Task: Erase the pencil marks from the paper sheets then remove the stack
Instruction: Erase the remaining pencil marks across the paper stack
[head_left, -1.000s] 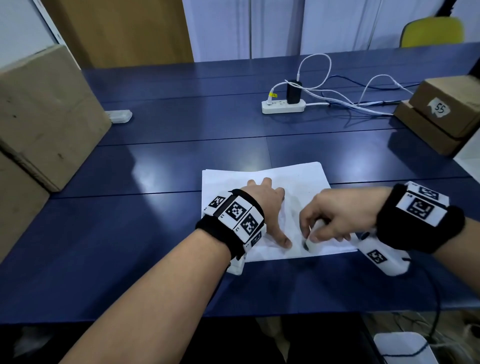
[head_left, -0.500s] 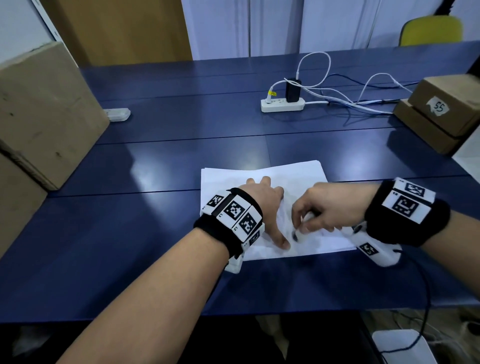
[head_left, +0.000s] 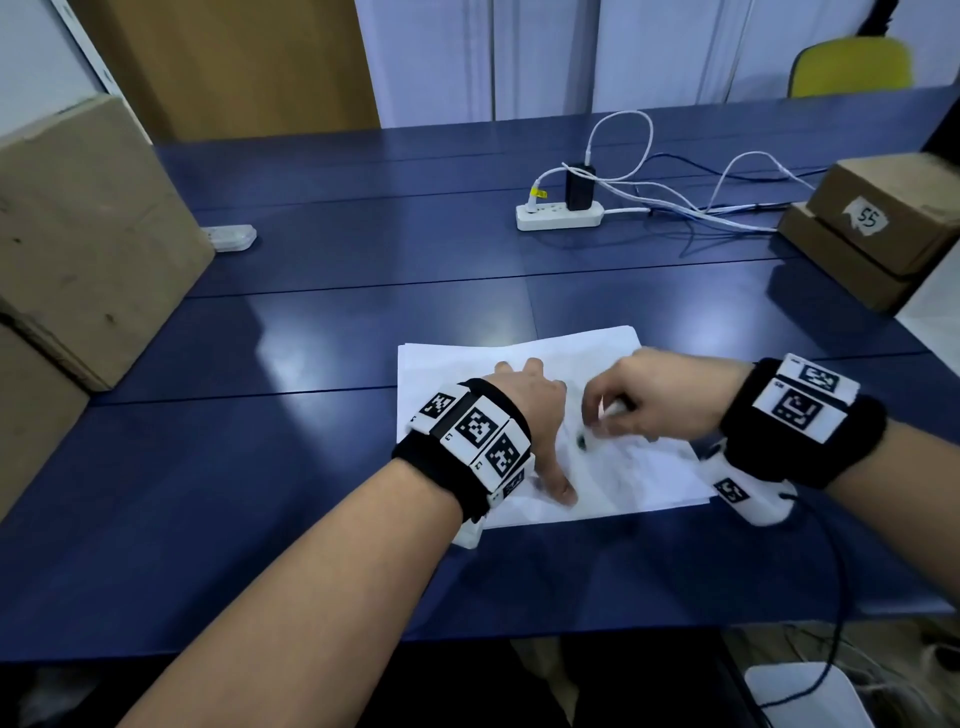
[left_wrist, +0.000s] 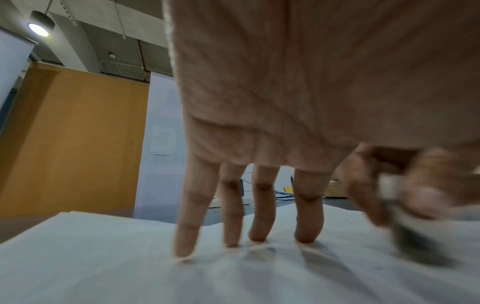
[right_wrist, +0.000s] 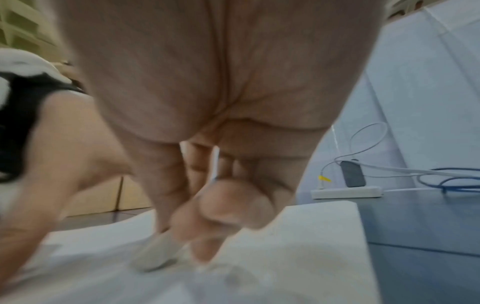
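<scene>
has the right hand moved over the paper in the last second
Yes. The right hand with the eraser has slid away from the paper stack's near edge toward its middle, while the left hand stays pressing the sheets.

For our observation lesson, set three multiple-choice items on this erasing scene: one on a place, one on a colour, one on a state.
1. Where does the power strip lie?
A. Beyond the paper stack
B. On the paper stack
C. On a cardboard box

2. What colour is the table?
A. Yellow
B. Dark blue
C. White

3. What is the right hand doing?
A. Resting flat and empty
B. Lifting the stack
C. Pinching an eraser on the paper

Answers: 1 A, it sits farther back than the paper stack; 2 B, its bare top is dark blue; 3 C, curled fingers press the eraser onto the sheet.
</scene>
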